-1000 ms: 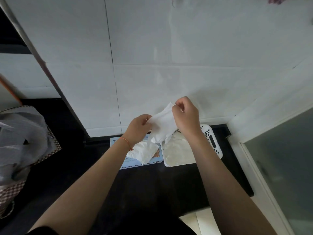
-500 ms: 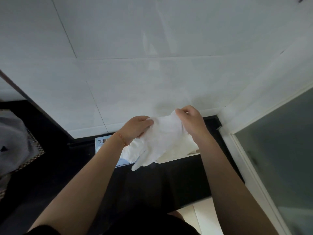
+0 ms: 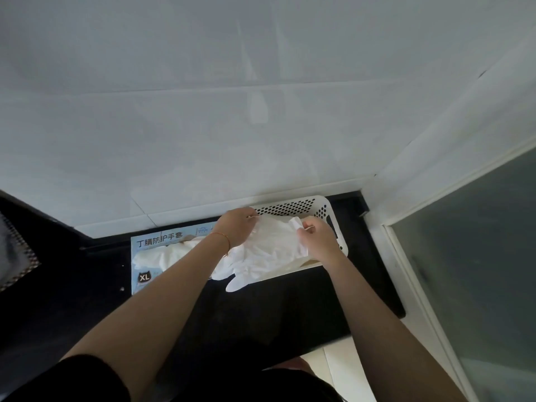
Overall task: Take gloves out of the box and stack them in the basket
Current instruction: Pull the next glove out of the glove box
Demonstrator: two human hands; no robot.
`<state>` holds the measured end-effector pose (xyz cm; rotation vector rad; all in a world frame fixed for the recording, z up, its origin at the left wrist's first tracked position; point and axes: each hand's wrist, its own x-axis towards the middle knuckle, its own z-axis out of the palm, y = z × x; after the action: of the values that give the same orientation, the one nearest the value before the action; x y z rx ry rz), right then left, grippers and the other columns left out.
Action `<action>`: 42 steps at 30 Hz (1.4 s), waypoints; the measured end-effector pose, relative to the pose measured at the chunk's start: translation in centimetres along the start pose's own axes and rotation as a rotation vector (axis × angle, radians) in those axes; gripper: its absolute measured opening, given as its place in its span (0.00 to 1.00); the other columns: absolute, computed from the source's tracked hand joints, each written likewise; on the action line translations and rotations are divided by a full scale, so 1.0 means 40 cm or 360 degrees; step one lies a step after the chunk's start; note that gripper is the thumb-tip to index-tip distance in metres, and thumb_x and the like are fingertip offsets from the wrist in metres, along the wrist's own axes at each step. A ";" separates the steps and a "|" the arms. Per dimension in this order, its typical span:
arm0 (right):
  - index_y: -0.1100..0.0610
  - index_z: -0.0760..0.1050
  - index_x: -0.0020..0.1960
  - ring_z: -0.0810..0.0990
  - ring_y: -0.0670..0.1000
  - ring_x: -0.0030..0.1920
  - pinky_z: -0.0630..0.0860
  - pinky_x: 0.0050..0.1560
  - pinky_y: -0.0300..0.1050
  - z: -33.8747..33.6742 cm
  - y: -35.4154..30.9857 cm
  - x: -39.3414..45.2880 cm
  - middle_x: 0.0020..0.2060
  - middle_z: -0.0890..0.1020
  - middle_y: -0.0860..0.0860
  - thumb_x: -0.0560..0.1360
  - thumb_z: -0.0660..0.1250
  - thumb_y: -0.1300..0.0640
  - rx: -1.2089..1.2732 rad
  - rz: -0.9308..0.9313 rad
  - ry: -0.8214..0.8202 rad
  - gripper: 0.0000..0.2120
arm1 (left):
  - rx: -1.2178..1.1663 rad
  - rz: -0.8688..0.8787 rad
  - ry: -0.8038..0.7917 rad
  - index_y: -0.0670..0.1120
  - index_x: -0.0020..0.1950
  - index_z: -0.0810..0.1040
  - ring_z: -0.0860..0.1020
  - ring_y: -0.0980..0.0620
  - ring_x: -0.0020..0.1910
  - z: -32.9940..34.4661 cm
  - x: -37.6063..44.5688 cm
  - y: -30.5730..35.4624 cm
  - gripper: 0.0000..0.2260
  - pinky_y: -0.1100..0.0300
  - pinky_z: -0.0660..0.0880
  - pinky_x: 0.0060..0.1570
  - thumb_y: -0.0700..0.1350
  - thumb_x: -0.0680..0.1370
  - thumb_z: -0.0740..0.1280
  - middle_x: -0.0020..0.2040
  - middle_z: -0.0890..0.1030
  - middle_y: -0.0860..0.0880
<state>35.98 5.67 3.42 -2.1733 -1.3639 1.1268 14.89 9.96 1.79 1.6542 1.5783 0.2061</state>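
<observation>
Pinching the cuff of a white glove (image 3: 269,250), your left hand (image 3: 236,227) and right hand (image 3: 317,239) hold it over the basket (image 3: 324,204), beside the box (image 3: 150,245).

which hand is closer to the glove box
Left. The left hand pinches the glove right beside the glove box; the right hand holds it farther off, over the basket.

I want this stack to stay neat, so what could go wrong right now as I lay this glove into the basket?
The glove that both hands hold has fingers hanging past the basket's front edge over the dark counter; they may stay draped outside or drag it off. The cuff is folded over by the right hand, so it could land creased. The left hand reaches across loose gloves spilling from the box and might snag them.
</observation>
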 end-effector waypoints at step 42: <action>0.55 0.74 0.49 0.75 0.49 0.43 0.76 0.44 0.45 0.258 -0.122 -0.079 0.44 0.77 0.49 0.78 0.63 0.59 -0.0484 -0.0894 -0.0025 0.02 | 0.0669 -0.0264 0.0599 0.53 0.67 0.72 0.68 0.47 0.67 -0.027 -0.204 -0.200 0.24 0.51 0.63 0.66 0.61 0.73 0.67 0.66 0.71 0.49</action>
<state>24.41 4.01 1.45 -1.7663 -2.0868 0.7569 6.51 2.17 0.68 1.8631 2.1488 0.1061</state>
